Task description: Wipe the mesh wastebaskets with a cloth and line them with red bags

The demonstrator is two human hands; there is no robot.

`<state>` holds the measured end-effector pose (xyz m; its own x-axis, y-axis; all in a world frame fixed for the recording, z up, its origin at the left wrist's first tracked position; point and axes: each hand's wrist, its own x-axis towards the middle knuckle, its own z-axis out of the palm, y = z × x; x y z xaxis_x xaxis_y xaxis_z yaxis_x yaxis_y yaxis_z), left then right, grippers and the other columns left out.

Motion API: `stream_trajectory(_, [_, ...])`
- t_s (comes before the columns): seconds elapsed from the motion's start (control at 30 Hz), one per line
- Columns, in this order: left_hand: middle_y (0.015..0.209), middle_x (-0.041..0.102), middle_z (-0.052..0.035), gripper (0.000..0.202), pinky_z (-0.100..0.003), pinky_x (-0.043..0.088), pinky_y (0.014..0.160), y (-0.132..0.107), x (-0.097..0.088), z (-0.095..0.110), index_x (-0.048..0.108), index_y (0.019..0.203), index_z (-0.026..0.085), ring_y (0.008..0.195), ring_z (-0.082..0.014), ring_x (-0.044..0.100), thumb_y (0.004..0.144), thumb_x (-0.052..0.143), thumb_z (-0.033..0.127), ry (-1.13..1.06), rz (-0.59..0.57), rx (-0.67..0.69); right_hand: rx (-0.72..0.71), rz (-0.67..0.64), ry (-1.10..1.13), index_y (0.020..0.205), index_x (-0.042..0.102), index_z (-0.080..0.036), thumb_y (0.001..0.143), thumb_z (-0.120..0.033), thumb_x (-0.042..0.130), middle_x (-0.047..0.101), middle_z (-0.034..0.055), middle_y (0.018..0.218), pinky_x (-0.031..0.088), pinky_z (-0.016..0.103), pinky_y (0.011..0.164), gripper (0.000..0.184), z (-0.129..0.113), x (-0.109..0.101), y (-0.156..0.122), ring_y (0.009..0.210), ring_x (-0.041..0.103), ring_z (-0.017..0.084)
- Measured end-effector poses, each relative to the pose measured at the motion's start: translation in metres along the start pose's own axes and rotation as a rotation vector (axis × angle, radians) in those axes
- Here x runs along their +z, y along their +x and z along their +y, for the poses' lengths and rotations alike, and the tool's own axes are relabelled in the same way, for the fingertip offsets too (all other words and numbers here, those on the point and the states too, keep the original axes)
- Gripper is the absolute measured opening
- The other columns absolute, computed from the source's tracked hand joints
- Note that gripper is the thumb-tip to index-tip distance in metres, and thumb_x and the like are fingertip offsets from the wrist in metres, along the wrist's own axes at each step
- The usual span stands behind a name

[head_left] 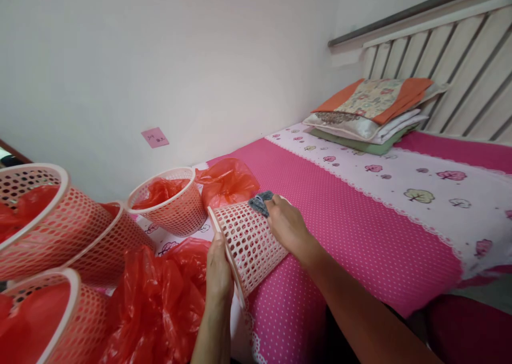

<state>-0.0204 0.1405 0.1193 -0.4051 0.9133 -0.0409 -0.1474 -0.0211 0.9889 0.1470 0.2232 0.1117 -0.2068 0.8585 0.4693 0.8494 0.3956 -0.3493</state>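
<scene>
A pale pink plastic basket [252, 241] with a mesh of holes lies tipped on its side over the bed, its rim toward the left. My left hand [219, 271] is closed on that rim, the fingers partly hidden behind it. In my right hand [286, 223] is a grey cloth [261, 203], pressed against the basket's outer wall near its base. Just behind the basket sits a bunched red plastic bag [228, 182]. Another crumpled red plastic bag [160, 300] lies left of my left forearm.
More pink mesh baskets, one upright [180, 209] and a larger tilted one [76, 231], hold red bags on the left. Folded pillows [372, 108] are stacked by the white headboard [448, 60]. A pink polka-dot sheet [320, 193] covers the bed beside a white wall [192, 60].
</scene>
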Motion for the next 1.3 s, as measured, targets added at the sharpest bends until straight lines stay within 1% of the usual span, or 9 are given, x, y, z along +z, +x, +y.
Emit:
stream_trajectory(0.13, [0.109,0.081,-0.0145,0.052,-0.046,0.05,0.109,-0.001,0.004,0.001,0.076,0.117,0.011,0.112,-0.0316,0.074,0.095,0.056,0.054,-0.018,0.026,0.036,0.109,-0.062,-0.028,0.104,0.069,-0.015,0.087,-0.007,0.049,0.068,0.0115,0.102,0.044,0.032,0.071,0.027,0.025,-0.003,0.006,0.083,0.062,0.021])
stream_trajectory(0.3, [0.106,0.081,-0.0162,0.059,-0.048,0.051,0.107,-0.004,0.006,0.003,0.074,0.123,0.008,0.108,-0.0327,0.075,0.094,0.056,0.056,0.011,0.048,0.064,0.312,-0.247,-0.017,0.117,0.063,-0.013,0.088,-0.009,0.05,0.07,0.0159,0.113,0.038,0.032,0.068,0.032,0.036,-0.02,0.008,0.087,0.068,0.024])
stream_trajectory(0.43, [0.115,0.079,-0.0178,0.062,-0.044,0.053,0.104,-0.005,0.007,0.003,0.072,0.127,0.007,0.106,-0.0314,0.075,0.093,0.058,0.058,-0.004,-0.002,0.079,0.361,-0.335,0.041,0.119,0.062,-0.01,0.087,-0.01,0.055,0.071,0.02,0.114,0.038,0.032,0.069,0.033,0.045,-0.025,0.002,0.093,0.069,0.027])
stream_trajectory(0.57, [0.117,0.079,-0.0162,0.061,-0.041,0.057,0.096,-0.006,0.009,0.0,0.07,0.125,0.009,0.104,-0.0304,0.075,0.093,0.055,0.06,-0.016,-0.005,0.103,0.301,-0.394,0.104,0.114,0.065,-0.013,0.083,-0.007,0.057,0.072,0.0187,0.112,0.04,0.031,0.071,0.032,0.047,-0.027,-0.01,0.093,0.069,0.026])
stream_trajectory(0.77, [0.086,0.078,-0.0089,0.053,-0.037,0.058,0.079,-0.004,-0.001,-0.007,0.072,0.105,0.017,0.083,-0.0265,0.073,0.097,0.046,0.063,0.144,0.056,0.078,0.124,-0.487,0.227,0.094,0.064,-0.018,0.076,-0.005,0.063,0.073,0.009,0.099,0.043,0.027,0.067,0.022,0.019,-0.038,-0.026,0.084,0.066,0.021])
stream_trajectory(0.93, [0.088,0.074,-0.0042,0.042,-0.031,0.055,0.071,0.004,-0.007,-0.015,0.067,0.103,0.02,0.075,-0.0205,0.067,0.093,0.056,0.06,0.069,-0.075,0.196,-0.086,-0.605,0.821,0.093,0.063,-0.018,0.08,-0.011,0.061,0.071,0.0002,0.086,0.049,0.024,0.065,0.015,0.001,-0.053,-0.03,0.076,0.065,0.016])
stream_trajectory(1.03, [0.077,0.066,0.0026,0.036,-0.024,0.046,0.059,0.01,-0.009,-0.025,0.062,0.103,0.021,0.061,-0.014,0.057,0.088,0.064,0.054,0.029,-0.085,0.191,-0.056,-0.461,1.012,0.104,0.067,-0.017,0.083,-0.019,0.063,0.074,0.0018,0.095,0.054,0.027,0.071,0.022,0.005,-0.062,-0.029,0.083,0.069,0.018])
stream_trajectory(1.17, [0.065,0.058,0.0067,0.038,-0.023,0.04,0.054,0.009,-0.01,-0.028,0.062,0.103,0.018,0.052,-0.0112,0.048,0.078,0.071,0.046,-0.011,-0.188,0.047,0.09,-0.085,0.944,0.114,0.07,-0.016,0.085,-0.03,0.064,0.077,0.0064,0.102,0.057,0.032,0.076,0.033,0.016,-0.069,-0.034,0.091,0.072,0.023])
stream_trajectory(1.3, [0.072,0.067,0.002,0.042,-0.028,0.049,0.064,-0.012,-0.018,-0.019,0.065,0.108,0.016,0.059,-0.0156,0.059,0.074,0.072,0.038,-0.086,-0.263,-0.112,0.223,0.139,0.819,0.111,0.071,-0.015,0.087,-0.037,0.062,0.078,0.0088,0.1,0.058,0.036,0.077,0.034,0.022,-0.066,-0.06,0.087,0.073,0.025])
